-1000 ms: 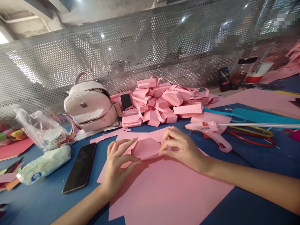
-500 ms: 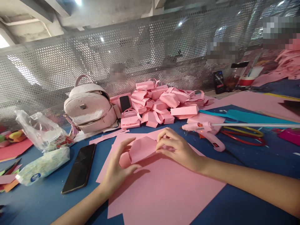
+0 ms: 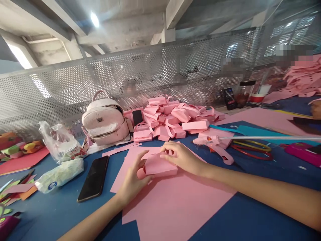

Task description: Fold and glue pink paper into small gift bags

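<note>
A small folded pink paper box lies on its side over large pink paper sheets. Around its left end curls my left hand, thumb along the lower front edge and fingers behind. My right hand grips the box's upper right part with bent fingers; some fingertips are hidden behind the paper. To the right of that hand, a pink glue gun rests on the blue table with a long glue stick in its back.
Behind the sheets rises a heap of pink paper boxes. A pale pink backpack, a black phone, a tissue pack and a plastic bag stand or lie leftward. Rightward are teal strips and a magenta tool.
My right hand has moved from the box's right end onto its top. The box has turned, so its long front side faces me. The camera view has tilted up slightly.
</note>
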The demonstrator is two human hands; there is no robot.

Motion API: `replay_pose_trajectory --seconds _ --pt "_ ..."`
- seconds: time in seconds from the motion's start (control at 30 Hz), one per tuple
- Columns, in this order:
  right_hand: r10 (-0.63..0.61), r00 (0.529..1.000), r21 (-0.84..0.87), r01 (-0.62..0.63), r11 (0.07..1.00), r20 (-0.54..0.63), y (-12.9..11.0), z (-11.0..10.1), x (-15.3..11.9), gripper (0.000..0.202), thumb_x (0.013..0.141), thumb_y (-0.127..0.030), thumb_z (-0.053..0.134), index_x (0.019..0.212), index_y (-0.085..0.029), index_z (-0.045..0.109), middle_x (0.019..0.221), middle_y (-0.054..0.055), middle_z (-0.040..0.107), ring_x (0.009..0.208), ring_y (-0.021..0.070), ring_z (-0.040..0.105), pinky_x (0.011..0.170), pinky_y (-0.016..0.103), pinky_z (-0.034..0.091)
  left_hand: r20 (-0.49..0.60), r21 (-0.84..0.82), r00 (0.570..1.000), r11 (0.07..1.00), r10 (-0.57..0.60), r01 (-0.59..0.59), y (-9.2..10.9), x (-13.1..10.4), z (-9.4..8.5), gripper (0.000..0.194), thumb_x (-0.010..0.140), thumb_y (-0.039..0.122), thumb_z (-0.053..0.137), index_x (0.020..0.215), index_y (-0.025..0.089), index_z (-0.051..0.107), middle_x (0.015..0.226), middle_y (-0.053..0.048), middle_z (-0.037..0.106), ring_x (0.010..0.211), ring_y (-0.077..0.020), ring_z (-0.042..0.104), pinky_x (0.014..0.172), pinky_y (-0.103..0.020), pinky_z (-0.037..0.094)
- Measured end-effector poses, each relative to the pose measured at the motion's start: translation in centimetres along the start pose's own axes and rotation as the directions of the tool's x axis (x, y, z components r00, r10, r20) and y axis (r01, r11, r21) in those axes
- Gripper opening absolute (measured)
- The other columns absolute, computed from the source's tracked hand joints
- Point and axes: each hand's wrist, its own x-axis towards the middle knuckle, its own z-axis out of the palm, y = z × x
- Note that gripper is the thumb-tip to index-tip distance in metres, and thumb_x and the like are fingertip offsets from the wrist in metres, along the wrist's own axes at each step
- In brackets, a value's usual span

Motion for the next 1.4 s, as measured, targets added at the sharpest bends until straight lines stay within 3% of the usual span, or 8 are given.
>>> replay_pose_trajectory --seconds 0.3,0.57,0.67,0.8,1.13,1.23,1.3,1.4 --pt "0.025 0.991 0.248 -0.057 0.967 0.128 -1.0 -0.5 1.7 0.036 0.088 -0.051 0.063 0.081 -0.017 0.066 0.074 0.001 0.066 0.066 0.0161 0.058 0.061 0.027 0.042 -0.044 0.152 0.990 0.980 0.134 -0.126 -0.8 0.0 -0.3 0.057 0.077 0.009 0.065 0.131 0.023 0.054 0.124 -0.006 0.068 0.115 -0.0235 0.063 0.099 -0.037 0.049" --pt "0.043 0.998 0.340 -0.026 0.940 -0.043 -1.3 -0.7 1.9 0.043 0.090 -0.060 0.058 0.077 -0.019 0.055 0.073 -0.004 0.048 0.067 0.0126 0.043 0.064 0.027 0.034 -0.094 0.155 0.993 0.986 0.068 -0.053 0.0 0.2 -0.6 0.019 0.079 0.011 0.065 0.097 0.017 0.069 0.076 0.001 0.068 0.064 -0.0147 0.064 0.065 -0.026 0.051" --pt "0.042 0.998 0.362 -0.025 0.932 -0.040 -1.5 -0.7 2.0 0.044 0.090 -0.061 0.058 0.079 -0.019 0.055 0.074 -0.004 0.047 0.069 0.0132 0.044 0.064 0.027 0.035 -0.028 0.091 0.996 0.993 0.079 -0.076 0.2 0.1 -0.7 0.040 0.075 0.014 0.076 0.113 0.020 0.068 0.098 -0.002 0.073 0.089 -0.0205 0.069 0.082 -0.030 0.054" --pt "0.041 0.998 0.385 -0.056 0.921 0.046 -1.7 0.0 2.5 0.048 0.087 -0.066 0.059 0.079 -0.019 0.056 0.075 -0.002 0.052 0.068 0.0144 0.049 0.062 0.026 0.038 0.212 -0.100 0.975 0.994 0.061 -0.040 0.4 -0.2 -0.8 0.087 0.061 0.025 0.092 0.139 0.024 0.053 0.133 -0.010 0.064 0.124 -0.0309 0.058 0.104 -0.040 0.048" --pt "-0.147 0.974 0.385 0.071 0.920 0.171 -3.2 3.6 4.5 0.053 0.094 -0.067 0.048 0.068 -0.020 0.047 0.067 -0.003 0.048 0.062 0.0130 0.047 0.058 0.025 0.041 0.409 -0.109 0.912 0.990 -0.036 0.088 0.3 -0.7 -1.3 0.097 0.049 0.043 0.095 0.134 0.017 0.055 0.134 -0.015 0.061 0.120 -0.0378 0.057 0.102 -0.047 0.048" --pt "-0.210 0.965 0.365 0.141 0.920 0.156 -3.5 4.0 4.9 0.039 0.096 -0.054 0.053 0.079 -0.020 0.057 0.077 0.000 0.058 0.073 0.0162 0.056 0.070 0.030 0.049 0.374 -0.092 0.926 0.992 -0.042 0.082 0.0 -0.9 -1.2 0.098 0.047 0.043 0.096 0.132 0.018 0.055 0.125 -0.014 0.065 0.113 -0.0364 0.061 0.096 -0.046 0.052" --pt "-0.236 0.966 0.337 0.190 0.922 0.101 -3.7 3.9 4.7 0.022 0.093 -0.042 0.061 0.101 -0.021 0.062 0.103 0.005 0.064 0.099 0.0209 0.059 0.092 0.038 0.049 0.313 -0.062 0.948 0.995 -0.060 0.083 -0.4 -0.8 -1.0 0.092 0.051 0.044 0.095 0.131 0.019 0.055 0.118 -0.012 0.067 0.109 -0.0350 0.063 0.093 -0.047 0.054" --pt "-0.251 0.967 0.269 0.233 0.935 0.037 -3.7 3.5 3.8 0.043 0.091 -0.036 0.066 0.131 -0.025 0.052 0.138 0.010 0.052 0.132 0.0249 0.046 0.115 0.047 0.033 0.118 0.051 0.993 0.999 -0.012 0.006 -1.2 -0.5 -0.7 0.075 0.067 0.044 0.087 0.130 0.019 0.054 0.113 -0.012 0.067 0.108 -0.0337 0.063 0.094 -0.049 0.053"
